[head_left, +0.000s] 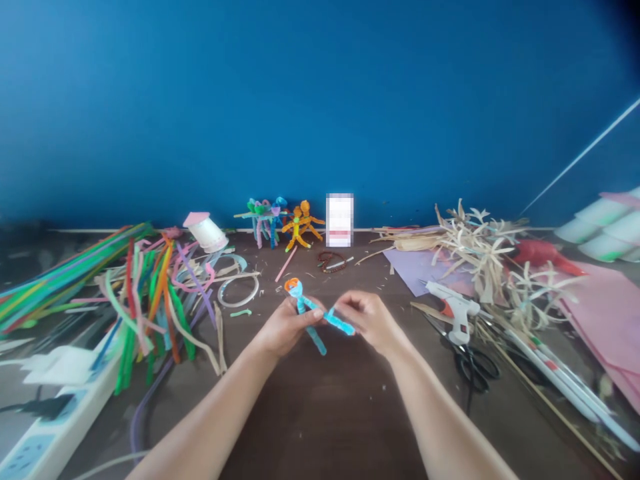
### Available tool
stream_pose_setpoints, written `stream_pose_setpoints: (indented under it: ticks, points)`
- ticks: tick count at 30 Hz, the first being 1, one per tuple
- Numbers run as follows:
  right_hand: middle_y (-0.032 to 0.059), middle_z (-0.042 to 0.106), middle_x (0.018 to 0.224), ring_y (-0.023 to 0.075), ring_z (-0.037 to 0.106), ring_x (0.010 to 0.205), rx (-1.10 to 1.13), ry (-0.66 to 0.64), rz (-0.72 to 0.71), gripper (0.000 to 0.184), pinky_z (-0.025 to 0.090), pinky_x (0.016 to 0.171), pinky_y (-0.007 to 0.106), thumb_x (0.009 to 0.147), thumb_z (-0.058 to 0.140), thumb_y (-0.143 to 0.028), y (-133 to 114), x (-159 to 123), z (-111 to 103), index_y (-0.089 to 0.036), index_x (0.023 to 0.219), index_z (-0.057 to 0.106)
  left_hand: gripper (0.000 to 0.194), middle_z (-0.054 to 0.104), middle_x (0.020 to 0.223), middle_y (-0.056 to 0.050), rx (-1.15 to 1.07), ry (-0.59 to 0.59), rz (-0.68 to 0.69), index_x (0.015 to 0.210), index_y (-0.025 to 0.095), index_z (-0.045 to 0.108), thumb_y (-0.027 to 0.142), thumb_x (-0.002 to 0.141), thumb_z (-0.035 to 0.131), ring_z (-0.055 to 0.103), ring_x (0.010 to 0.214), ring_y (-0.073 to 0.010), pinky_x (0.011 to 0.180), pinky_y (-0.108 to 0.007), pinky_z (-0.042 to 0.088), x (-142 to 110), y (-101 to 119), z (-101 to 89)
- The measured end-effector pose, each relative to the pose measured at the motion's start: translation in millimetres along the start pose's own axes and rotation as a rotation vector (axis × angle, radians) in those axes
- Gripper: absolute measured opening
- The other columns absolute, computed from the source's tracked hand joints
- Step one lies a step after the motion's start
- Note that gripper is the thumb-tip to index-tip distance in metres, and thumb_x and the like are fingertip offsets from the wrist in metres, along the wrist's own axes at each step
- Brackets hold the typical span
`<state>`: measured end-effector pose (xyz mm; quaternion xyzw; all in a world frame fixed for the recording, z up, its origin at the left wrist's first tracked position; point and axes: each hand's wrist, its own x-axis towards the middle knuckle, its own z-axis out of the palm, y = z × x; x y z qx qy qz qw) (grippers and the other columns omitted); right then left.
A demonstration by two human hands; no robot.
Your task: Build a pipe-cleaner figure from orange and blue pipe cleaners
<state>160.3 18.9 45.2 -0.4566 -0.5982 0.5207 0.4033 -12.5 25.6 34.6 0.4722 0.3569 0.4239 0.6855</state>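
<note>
Over the middle of the dark table, my left hand (286, 328) is closed around a light-blue pipe-cleaner figure (318, 344) with an orange and pale-blue looped head. Two wrapped blue limbs stick out from it, one slanting down and one toward the right. Thumb and fingers of my right hand (366, 319) pinch at the right-hand limb, where a short blue end stands up. Behind my hands, finished-looking pipe-cleaner figures in yellow and orange (298, 228) and in green, purple and blue (267, 220) stand by the blue wall.
Loose colored pipe cleaners (160, 293) and a white power strip (65, 427) lie left. A paper cup (209, 233) and a clear ring (239, 291) sit nearby. On the right are a glue gun (459, 312), black scissors (475, 367), dried-husk flowers (473, 240) and pink paper (607, 320).
</note>
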Motion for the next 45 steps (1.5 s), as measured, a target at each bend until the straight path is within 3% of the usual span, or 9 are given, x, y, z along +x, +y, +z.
stream_pose_setpoints:
  ticks: [3,6,13,21,27,32,38,41,45]
  points:
    - [-0.0056,0.044,0.046,0.005,0.033,0.034,0.055,-0.031,0.077,0.028,0.023,0.034,0.017,0.077,0.051,-0.041,7.3,1.2,10.8,-0.016,0.065,0.055,0.02,0.054,0.056,0.0,-0.126,0.048,0.04,0.061,0.012,0.061,0.03,0.062,0.069,0.049,0.057,-0.0098,0.058,-0.022,0.04,1.6,-3.2,4.5]
    - [-0.005,0.044,0.044,0.0058,0.035,0.034,-0.001,-0.026,0.044,0.03,0.026,0.036,0.018,0.081,0.044,-0.038,8.3,0.3,19.9,-0.017,0.062,0.053,0.02,0.053,0.055,0.001,-0.143,0.145,0.096,0.062,0.013,0.06,0.031,0.063,0.068,0.049,0.055,-0.0102,0.056,-0.023,0.041,4.1,-6.5,9.1]
    - [-0.0032,0.046,0.048,0.0094,0.042,0.046,-0.217,-0.05,-0.073,0.028,0.031,0.046,0.02,0.082,0.042,-0.03,3.8,-6.1,29.0,-0.016,0.061,0.053,0.015,0.062,0.068,-0.002,0.407,0.393,0.309,0.07,0.014,0.064,0.028,0.07,0.06,0.055,0.068,-0.0155,0.067,-0.025,0.042,4.7,-8.8,9.4]
    - [-0.0011,0.054,0.058,0.0113,0.048,0.054,-0.331,0.057,-0.142,0.026,0.034,0.052,0.02,0.082,0.043,-0.03,-5.9,-8.6,13.7,-0.016,0.067,0.059,0.016,0.062,0.071,-0.003,0.599,0.275,0.304,0.07,0.016,0.066,0.029,0.072,0.057,0.055,0.071,-0.017,0.067,-0.025,0.042,4.6,-2.6,4.2]
    - [0.0004,0.06,0.063,0.0136,0.053,0.061,-0.312,0.175,-0.155,0.02,0.038,0.058,0.022,0.077,0.051,-0.032,-8.7,-3.9,-1.3,-0.017,0.067,0.06,0.017,0.056,0.061,-0.002,0.398,0.054,0.158,0.066,0.013,0.062,0.03,0.068,0.062,0.05,0.061,-0.0135,0.06,-0.025,0.04,3.7,1.4,-0.1]
    - [-0.0026,0.054,0.056,0.0099,0.046,0.053,-0.084,0.025,-0.054,0.022,0.035,0.052,0.02,0.072,0.058,-0.036,-4.3,-0.2,-3.6,-0.016,0.062,0.059,0.016,0.057,0.058,-0.001,0.088,-0.07,0.048,0.062,0.013,0.062,0.028,0.063,0.068,0.05,0.059,-0.0114,0.059,-0.023,0.04,-0.3,-0.7,-0.6]
    - [-0.0074,0.033,0.042,0.0056,0.026,0.039,0.091,0.021,0.095,0.027,0.02,0.039,0.019,0.077,0.049,-0.036,11.5,1.6,22.0,-0.016,0.058,0.05,0.018,0.055,0.056,0.001,-0.097,0.219,0.154,0.063,0.013,0.061,0.03,0.064,0.067,0.051,0.056,-0.0111,0.058,-0.024,0.041,5.0,-9.5,10.0]
    - [-0.0065,0.034,0.042,0.0059,0.028,0.039,0.033,-0.031,0.113,0.029,0.021,0.039,0.019,0.081,0.042,-0.034,12.1,-0.2,31.0,-0.016,0.061,0.051,0.015,0.059,0.061,0.0,0.078,0.372,0.222,0.069,0.014,0.063,0.028,0.066,0.065,0.053,0.06,-0.0124,0.062,-0.025,0.042,7.9,-12.6,10.0]
    - [-0.004,0.042,0.049,0.0064,0.034,0.043,-0.083,-0.102,0.045,0.025,0.026,0.041,0.018,0.081,0.043,-0.033,3.8,-4.6,31.7,-0.015,0.066,0.054,0.014,0.064,0.074,-0.002,0.346,0.43,0.275,0.074,0.013,0.066,0.026,0.068,0.064,0.055,0.073,-0.0149,0.069,-0.025,0.041,5.7,-16.1,4.7]
